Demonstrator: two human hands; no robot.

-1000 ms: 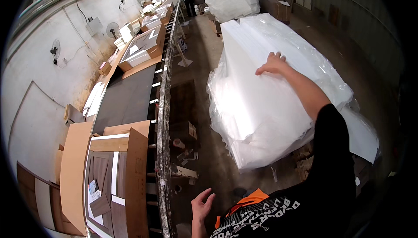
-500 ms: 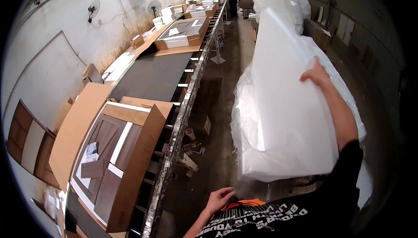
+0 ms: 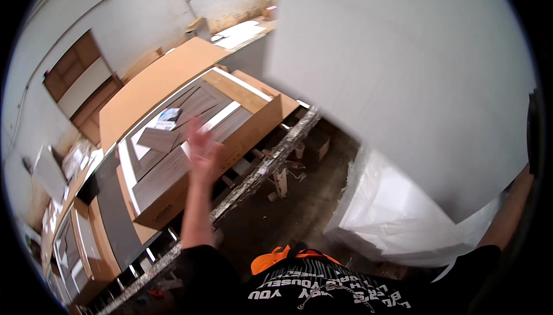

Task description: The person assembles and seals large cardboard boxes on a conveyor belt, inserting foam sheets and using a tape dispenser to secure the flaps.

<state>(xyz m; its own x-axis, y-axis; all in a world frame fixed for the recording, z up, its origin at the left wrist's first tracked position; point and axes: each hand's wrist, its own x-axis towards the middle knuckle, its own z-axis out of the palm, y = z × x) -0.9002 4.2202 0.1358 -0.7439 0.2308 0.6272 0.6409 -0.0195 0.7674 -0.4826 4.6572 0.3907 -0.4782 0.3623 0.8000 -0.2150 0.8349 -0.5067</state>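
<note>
My left hand (image 3: 204, 147) is raised in front of an open carton (image 3: 230, 151) on the conveyor. It is blurred, but its fingers look apart and nothing shows in them. Inside the carton lie wood-grain panels (image 3: 199, 99), white foam strips (image 3: 222, 118) and a small printed leaflet (image 3: 169, 117). A large white foam sheet (image 3: 403, 67) stands tilted across the right of the view. My right forearm (image 3: 512, 208) reaches up along its right edge; the hand itself is past the picture's rim, so its grip does not show.
The conveyor's rail (image 3: 271, 162) runs diagonally between me and the carton. A second open carton (image 3: 92, 251) sits further down the line at lower left. Plastic-wrapped white sheets (image 3: 397, 205) are stacked at my right. A small brown box (image 3: 317, 144) is beneath the conveyor.
The white sheet has come off the wrapped stack and swung up to fill the right side. My view has turned left, and my left hand has moved from my waist out toward the carton.
</note>
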